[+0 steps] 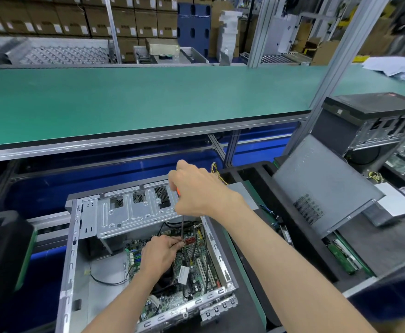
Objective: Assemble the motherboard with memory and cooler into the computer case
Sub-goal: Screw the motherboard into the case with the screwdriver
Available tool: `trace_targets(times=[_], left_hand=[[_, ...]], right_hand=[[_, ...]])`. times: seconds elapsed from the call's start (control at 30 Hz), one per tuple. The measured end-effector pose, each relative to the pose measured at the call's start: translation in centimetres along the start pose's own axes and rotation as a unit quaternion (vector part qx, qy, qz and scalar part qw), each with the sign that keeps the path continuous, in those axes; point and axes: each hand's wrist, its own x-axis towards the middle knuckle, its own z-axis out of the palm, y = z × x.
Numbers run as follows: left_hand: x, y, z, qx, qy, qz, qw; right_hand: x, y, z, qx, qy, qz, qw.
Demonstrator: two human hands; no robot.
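Right hand (pixel 194 188) grips screwdriver (pixel 183 227) upright over motherboard (pixel 191 258); left hand (pixel 159 254) pinches its tip, maybe a screw.

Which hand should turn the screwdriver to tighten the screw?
Probably the right hand: it already grips the screwdriver by its orange handle, above the motherboard. The left hand is low at the shaft's tip, seemingly steadying it.
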Motion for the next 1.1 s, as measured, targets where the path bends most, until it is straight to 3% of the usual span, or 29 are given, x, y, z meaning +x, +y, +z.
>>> trace_targets(times=[0.1, 0.27, 0.43, 0.6, 0.67, 0.8, 1.0, 1.1], left_hand=[[-0.1, 0.0, 0.1, -0.003, 0.001, 0.002, 1.0], [0.0, 0.1, -0.1, -0.009, 0.0, 0.002, 1.0], [-0.1, 0.0, -0.1, -0.019, -0.005, 0.004, 1.0], [-0.3, 0.2, -0.4, -0.012, 0.005, 0.007, 1.0], [-0.3, 0.3, -0.5, -0.011, 0.005, 0.008, 1.0], [-0.3, 0.2, -0.6, -0.005, 0.003, 0.007, 1.0], [-0.4, 0.4, -0.7, 0.002, -0.001, 0.012, 1.0], [-0.4, 0.4, -0.7, -0.001, 0.004, 0.015, 1.0]], right_hand=[[-0.1, 0.1, -0.2, 0.023, -0.003, 0.006, 1.0], [0.0, 0.3, 0.6, -0.066, 0.07, 0.038, 0.995], [0.2, 0.7, -0.2, 0.044, -0.013, -0.003, 0.999], [0.2, 0.6, 1.1, -0.073, 0.095, 0.041, 0.992], [0.1, 0.6, 1.1, -0.077, 0.084, 0.031, 0.993], [0.2, 0.7, 0.2, 0.025, 0.006, -0.003, 1.0], [0.2, 0.3, 1.1, -0.068, 0.077, 0.058, 0.993], [0.1, 0.1, 0.7, -0.039, 0.047, 0.025, 0.998]])
